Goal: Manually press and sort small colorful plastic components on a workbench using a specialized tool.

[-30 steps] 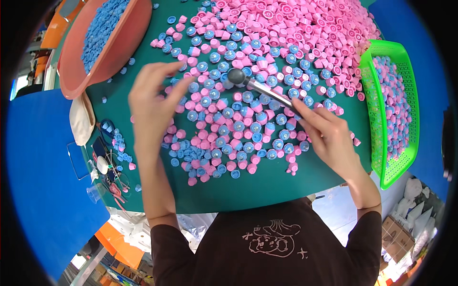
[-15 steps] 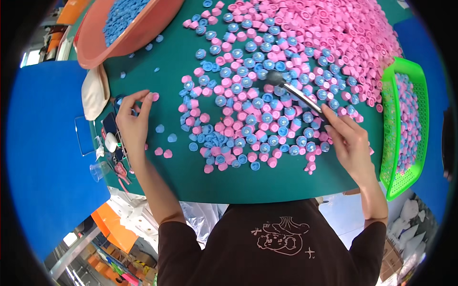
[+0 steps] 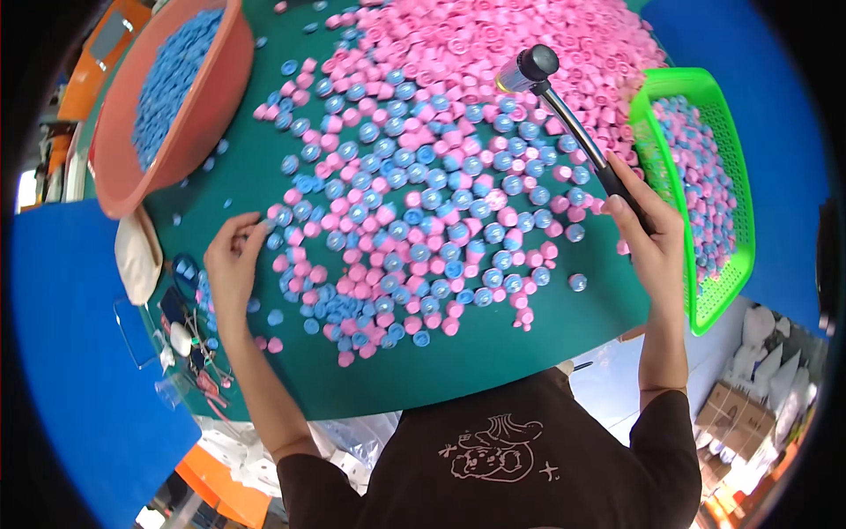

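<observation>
In my right hand [image 3: 654,229] is a small mallet [image 3: 573,123], gripped by its black handle. Its shaft is silver, and its head has a black face and a clear yellowish one. The head is held up over the near part of the pink heap. My left hand [image 3: 233,260] is at the left edge of the scattered pieces, thumb and forefinger pinched together. Anything between those fingertips is too small to make out. Many small pink cups and blue caps [image 3: 397,229] lie spread between my hands, some blue caps set on pink cups.
A salmon-coloured basin [image 3: 225,88] of blue caps stands at the far left. The large pink heap [image 3: 493,40] lies at the back. On the right, a green basket [image 3: 745,212] holds mixed pink and blue pieces. A cream pouch [image 3: 137,256] and small tools lie along the left edge.
The mallet has risen off the blue-and-pink pieces, its head now higher and tilted. My left hand has moved to the edge of the pieces; the pink cup it held no longer shows there.
</observation>
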A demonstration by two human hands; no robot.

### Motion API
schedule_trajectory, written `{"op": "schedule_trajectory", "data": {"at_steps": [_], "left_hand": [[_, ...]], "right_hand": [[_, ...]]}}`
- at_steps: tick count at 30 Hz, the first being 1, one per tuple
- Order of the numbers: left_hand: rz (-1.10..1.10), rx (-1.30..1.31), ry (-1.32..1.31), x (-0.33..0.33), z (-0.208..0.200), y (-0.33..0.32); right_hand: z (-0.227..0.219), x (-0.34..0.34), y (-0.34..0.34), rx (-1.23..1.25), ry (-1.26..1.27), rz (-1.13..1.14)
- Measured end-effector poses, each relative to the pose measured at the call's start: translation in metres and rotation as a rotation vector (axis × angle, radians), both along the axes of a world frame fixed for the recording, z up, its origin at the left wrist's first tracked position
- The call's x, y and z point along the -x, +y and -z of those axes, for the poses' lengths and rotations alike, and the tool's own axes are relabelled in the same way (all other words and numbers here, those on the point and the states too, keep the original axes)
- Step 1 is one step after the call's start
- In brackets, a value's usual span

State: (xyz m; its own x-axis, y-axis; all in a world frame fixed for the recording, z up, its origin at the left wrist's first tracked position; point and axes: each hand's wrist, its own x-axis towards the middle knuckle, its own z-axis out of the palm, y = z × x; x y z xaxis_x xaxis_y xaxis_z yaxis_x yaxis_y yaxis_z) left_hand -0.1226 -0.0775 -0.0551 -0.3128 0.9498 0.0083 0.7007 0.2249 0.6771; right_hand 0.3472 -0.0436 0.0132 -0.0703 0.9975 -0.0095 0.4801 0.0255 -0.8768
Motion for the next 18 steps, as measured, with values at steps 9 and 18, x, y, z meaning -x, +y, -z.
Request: {"op": "schedule_trajectory", "data": {"at_steps": [9, 18], "left_hand": [[0.154, -0.022, 0.192, -0.006, -0.004, -0.002], [0.251, -0.176, 0.11, -0.068, -0.048, 0.036]], "right_hand": [[0.004, -0.009, 0.015, -0.001, -0.177, -0.066], [-0.002, -0.014, 0.019, 0.01, -0.422, -0.133]]}}
